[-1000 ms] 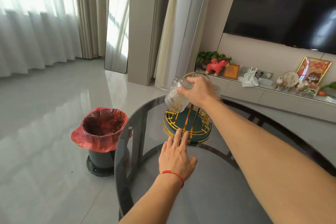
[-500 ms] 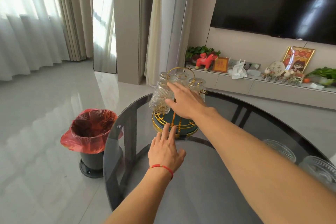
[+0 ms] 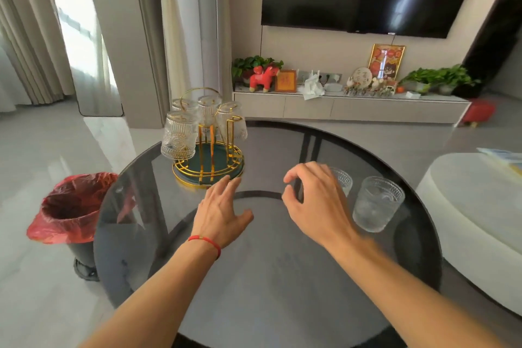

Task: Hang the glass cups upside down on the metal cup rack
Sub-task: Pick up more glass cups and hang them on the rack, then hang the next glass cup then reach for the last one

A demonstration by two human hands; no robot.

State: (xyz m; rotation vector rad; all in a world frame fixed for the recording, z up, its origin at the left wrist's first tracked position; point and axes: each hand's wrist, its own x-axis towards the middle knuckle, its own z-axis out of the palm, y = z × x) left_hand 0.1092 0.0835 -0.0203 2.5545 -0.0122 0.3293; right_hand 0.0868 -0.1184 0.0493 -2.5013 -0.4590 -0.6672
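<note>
A gold wire cup rack [image 3: 208, 161] with a dark green base stands at the far left of the round dark glass table [image 3: 271, 277]. Several ribbed glass cups hang upside down on it; the nearest one [image 3: 180, 135] is at its front left. My left hand [image 3: 221, 213] rests flat, fingers spread, fingertips close to the rack's base. My right hand [image 3: 316, 200] hovers open, fingers curled, empty. Just right of it an upright glass cup [image 3: 377, 203] stands on the table. A second upright cup [image 3: 341, 182] is partly hidden behind my right hand.
A bin with a red bag [image 3: 72, 206] stands on the floor left of the table. A white round seat [image 3: 477, 206] sits to the right. Beyond the table is a low TV cabinet [image 3: 350, 107] with ornaments and plants.
My right hand has let go of the cup it hung on the rack's front left and moved right, toward the two upright cups. The view has turned right.
</note>
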